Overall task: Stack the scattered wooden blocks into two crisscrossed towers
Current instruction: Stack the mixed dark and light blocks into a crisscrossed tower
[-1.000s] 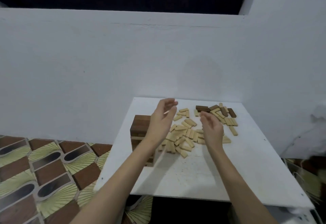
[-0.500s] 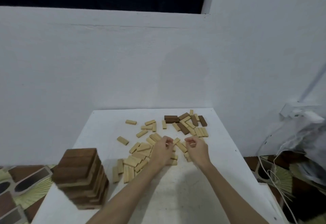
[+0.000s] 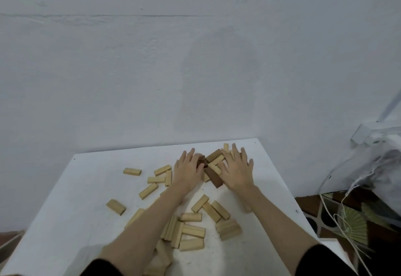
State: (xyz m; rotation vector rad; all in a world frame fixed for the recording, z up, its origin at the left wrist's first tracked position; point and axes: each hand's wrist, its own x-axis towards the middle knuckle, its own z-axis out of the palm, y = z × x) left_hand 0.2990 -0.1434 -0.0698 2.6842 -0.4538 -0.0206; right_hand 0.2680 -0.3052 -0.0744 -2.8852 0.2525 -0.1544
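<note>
Dim, cool, even light is falling across the scene. A soft, broad shadow is lying on the white wall (image 3: 206, 76) above the desk (image 3: 71, 189). The arms are casting faint shadows on the desk surface. Slight blur is softening the wooden blocks (image 3: 191, 230) and both hands. Wide-angle distortion is bending lines near the edges. The top strip is staying near black.
</note>
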